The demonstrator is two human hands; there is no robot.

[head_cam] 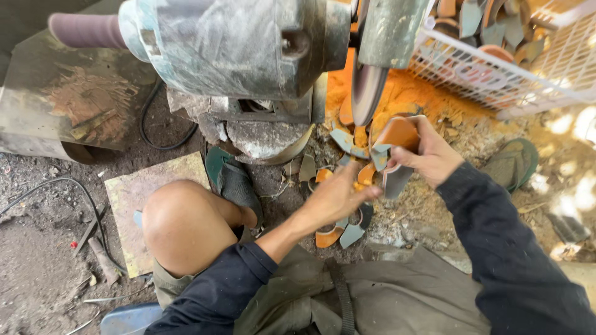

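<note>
Just below the grinding wheel (366, 93), your right hand (428, 155) was closed around a stack of curved orange-and-grey pieces (395, 139). Your left hand (338, 195) reached toward that stack from below the wheel, fingers half curled; whether it gripped anything, I couldn't tell. A white basket (496, 80) of similar pieces sat right of the wheel.

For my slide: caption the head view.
Right hand holds orange curved pieces near a grinding wheel; left hand reaches in.
</note>
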